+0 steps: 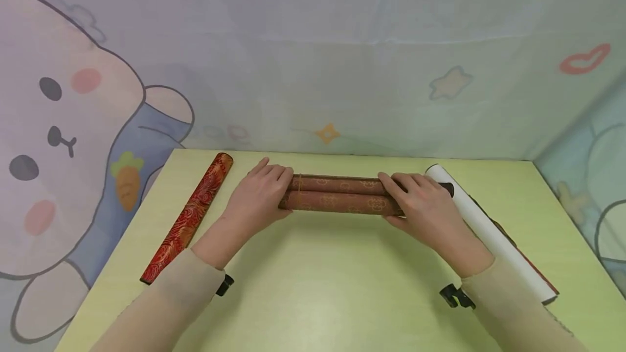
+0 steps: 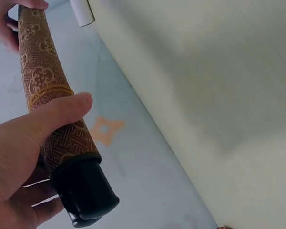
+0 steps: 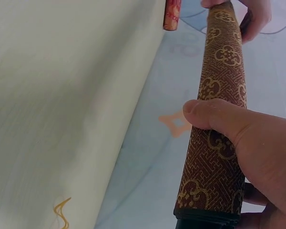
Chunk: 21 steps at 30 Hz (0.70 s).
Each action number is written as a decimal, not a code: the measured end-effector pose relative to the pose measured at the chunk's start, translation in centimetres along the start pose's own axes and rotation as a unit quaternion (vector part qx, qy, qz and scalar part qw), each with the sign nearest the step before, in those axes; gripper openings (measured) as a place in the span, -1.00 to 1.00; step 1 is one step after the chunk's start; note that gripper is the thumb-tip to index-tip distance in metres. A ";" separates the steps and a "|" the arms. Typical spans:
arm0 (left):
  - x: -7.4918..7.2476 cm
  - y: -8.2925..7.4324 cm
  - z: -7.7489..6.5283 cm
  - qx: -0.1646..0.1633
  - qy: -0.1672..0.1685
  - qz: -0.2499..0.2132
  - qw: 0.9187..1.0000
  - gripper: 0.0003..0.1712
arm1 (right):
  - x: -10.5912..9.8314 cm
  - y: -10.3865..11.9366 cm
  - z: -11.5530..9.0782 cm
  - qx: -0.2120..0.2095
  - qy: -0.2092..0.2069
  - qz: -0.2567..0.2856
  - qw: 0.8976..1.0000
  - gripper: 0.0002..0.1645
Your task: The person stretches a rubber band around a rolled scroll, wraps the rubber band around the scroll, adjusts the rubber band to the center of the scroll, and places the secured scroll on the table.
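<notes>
Two-handed, holds the brown scroll (image 1: 337,202) up over the table (image 1: 313,287), between red roll (image 1: 188,219) and white roll (image 1: 491,235); curls left hand (image 1: 264,190) and right hand (image 1: 424,202) round it, well apart, likely to stop tipping.

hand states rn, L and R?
Left hand: closed, holding one end of the brown scroll.
Right hand: closed, holding the same scroll near its other end.

The worktop (image 1: 318,276) offers passage near centre; a brown bundle (image 1: 337,201) blocks farther on, a red roll (image 1: 189,215) left, a white roll (image 1: 486,227) right.
</notes>
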<state>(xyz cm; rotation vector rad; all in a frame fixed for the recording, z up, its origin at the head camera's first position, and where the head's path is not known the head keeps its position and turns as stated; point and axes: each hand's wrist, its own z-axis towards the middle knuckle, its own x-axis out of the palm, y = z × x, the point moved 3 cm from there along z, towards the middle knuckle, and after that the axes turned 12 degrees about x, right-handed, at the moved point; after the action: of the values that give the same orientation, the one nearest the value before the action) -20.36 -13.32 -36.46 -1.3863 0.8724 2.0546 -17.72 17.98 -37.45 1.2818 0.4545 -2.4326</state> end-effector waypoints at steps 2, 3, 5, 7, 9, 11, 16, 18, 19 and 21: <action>0.2 -0.3 0.3 0.013 -0.004 0.007 1.000 -0.13 | 0.0 -0.1 -0.1 0.001 0.005 -0.002 1.000 0.04; 0.3 -0.6 0.5 0.018 -0.006 0.012 1.000 -0.14 | 0.0 -0.2 -0.1 0.001 0.007 -0.003 1.000 0.04; 0.3 -0.9 0.8 0.018 -0.011 0.016 1.000 -0.16 | 0.0 -0.3 -0.2 0.003 0.010 -0.005 1.000 0.04; 0.4 -1.3 1.2 0.017 -0.016 0.023 0.999 -0.17 | 0.0 -0.2 -0.2 0.005 0.009 -0.006 1.000 0.04; 0.4 -1.7 1.5 0.021 -0.024 0.017 0.999 -0.19 | 0.1 -0.1 -0.2 0.005 0.006 -0.005 1.000 0.05; 0.4 -2.0 1.8 0.030 -0.032 0.008 0.999 -0.21 | 0.2 0.1 -0.1 0.003 0.005 -0.003 1.000 0.04; 0.2 -1.7 1.5 0.026 -0.027 -0.017 0.999 -0.03 | 0.3 0.3 -0.1 0.004 0.006 0.003 1.000 0.02; 0.0 -1.2 1.1 0.011 -0.023 -0.017 1.000 0.06 | 0.3 0.2 -0.2 0.009 0.004 0.005 1.000 0.03; 0.0 -0.9 0.9 0.008 -0.022 -0.014 1.000 0.07 | 0.3 0.1 -0.3 0.009 0.003 0.004 1.000 0.04; 0.0 -0.7 0.7 0.010 -0.025 -0.007 1.000 0.02 | 0.3 -0.1 -0.3 0.009 0.002 0.005 1.000 0.04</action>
<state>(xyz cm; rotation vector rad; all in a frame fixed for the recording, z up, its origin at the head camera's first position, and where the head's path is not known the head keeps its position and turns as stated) -20.27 -12.31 -36.45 -1.3215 0.8576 2.0545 -17.71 18.14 -37.84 1.2948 0.4272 -2.4315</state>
